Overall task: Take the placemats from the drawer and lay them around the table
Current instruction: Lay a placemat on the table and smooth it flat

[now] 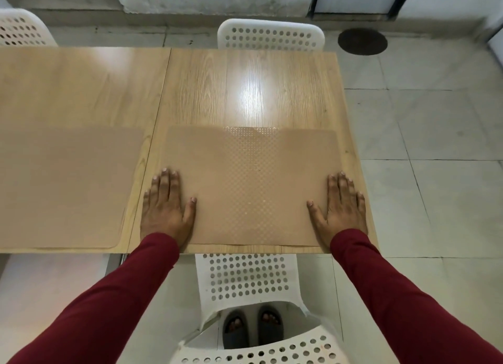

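Pale wood is showing across the table [245,86], which is standing on a tiled floor [435,146]. White perforated chairs are sitting around it: one at the far edge [270,34], one at the far left [20,27], and one at the near edge [247,278] in front of the person. A tan placemat [250,186] is lying flat at the near edge, its long axis running left to right. The left hand [164,208] and right hand [344,207] are pressing its two ends with fingers straight and spread, gripping nothing. A second placemat [65,186] is lying just beside it to the left.
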